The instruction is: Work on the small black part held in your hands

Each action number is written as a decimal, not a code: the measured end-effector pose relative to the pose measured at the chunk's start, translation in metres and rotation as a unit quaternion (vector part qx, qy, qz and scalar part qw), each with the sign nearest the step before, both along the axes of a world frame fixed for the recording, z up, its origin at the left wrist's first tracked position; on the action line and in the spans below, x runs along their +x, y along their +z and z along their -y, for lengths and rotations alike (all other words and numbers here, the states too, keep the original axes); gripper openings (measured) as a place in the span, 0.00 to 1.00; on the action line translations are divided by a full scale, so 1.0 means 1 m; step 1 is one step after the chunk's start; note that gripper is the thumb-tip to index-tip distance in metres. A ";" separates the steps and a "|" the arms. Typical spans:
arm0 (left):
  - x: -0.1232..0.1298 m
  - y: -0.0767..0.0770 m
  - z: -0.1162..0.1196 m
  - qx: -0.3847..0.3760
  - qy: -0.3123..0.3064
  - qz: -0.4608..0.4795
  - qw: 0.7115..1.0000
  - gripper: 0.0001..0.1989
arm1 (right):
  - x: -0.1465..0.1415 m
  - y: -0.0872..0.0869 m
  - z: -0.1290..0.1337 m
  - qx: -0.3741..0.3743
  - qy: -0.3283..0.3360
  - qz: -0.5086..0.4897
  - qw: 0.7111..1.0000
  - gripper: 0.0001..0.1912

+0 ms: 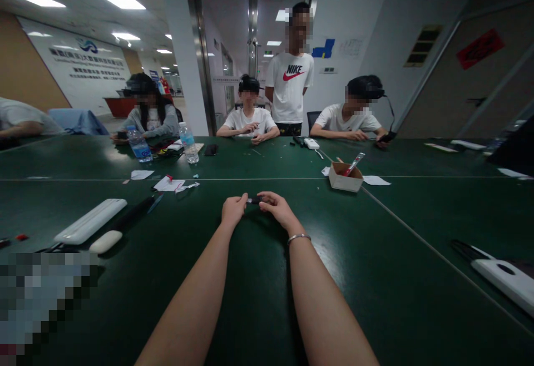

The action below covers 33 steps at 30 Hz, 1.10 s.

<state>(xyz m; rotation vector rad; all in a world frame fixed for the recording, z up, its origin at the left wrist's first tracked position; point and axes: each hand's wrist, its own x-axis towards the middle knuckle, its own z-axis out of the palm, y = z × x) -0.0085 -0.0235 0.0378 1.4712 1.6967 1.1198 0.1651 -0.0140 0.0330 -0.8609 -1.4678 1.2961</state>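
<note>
A small, dark, bar-shaped object with a silvery part (253,201) is held level between my two hands, just above or on the green table; its kind is too small to make out. My left hand (234,210) pinches its left end between thumb and fingers. At the other end, the fingers of my right hand (278,209) are closed round the black part and hide some of it. A silver bangle (299,237) circles my right wrist.
Across the green table (258,321) stands a cardboard box (345,180) with a toothbrush-like pack. Bottles (189,144), paper scraps (169,184) and a white power bank-like device (92,221) lie leftward. Another white device (507,280) is at right. Several people (249,118) are opposite.
</note>
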 end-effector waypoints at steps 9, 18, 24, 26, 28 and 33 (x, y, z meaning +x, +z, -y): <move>0.002 0.000 0.001 0.000 0.005 -0.006 1.000 0.24 | 0.000 0.001 0.001 -0.002 0.009 0.006 1.000 0.19; 0.002 0.002 0.005 0.004 -0.016 -0.001 1.000 0.25 | 0.000 0.001 0.001 -0.002 0.009 0.005 1.000 0.19; 0.000 -0.002 0.004 0.012 -0.035 0.015 0.999 0.26 | 0.000 0.000 -0.001 -0.005 -0.004 0.000 1.000 0.19; -0.001 -0.004 0.002 0.013 -0.045 0.028 0.999 0.26 | 0.000 -0.002 -0.002 -0.013 -0.011 -0.004 1.000 0.19; -0.001 -0.007 0.000 0.015 -0.055 0.045 0.997 0.25 | 0.000 -0.003 -0.003 -0.020 -0.017 -0.010 1.000 0.19; -0.001 -0.007 -0.001 0.011 -0.065 0.082 0.994 0.22 | 0.000 -0.004 -0.004 -0.024 -0.026 -0.012 0.999 0.18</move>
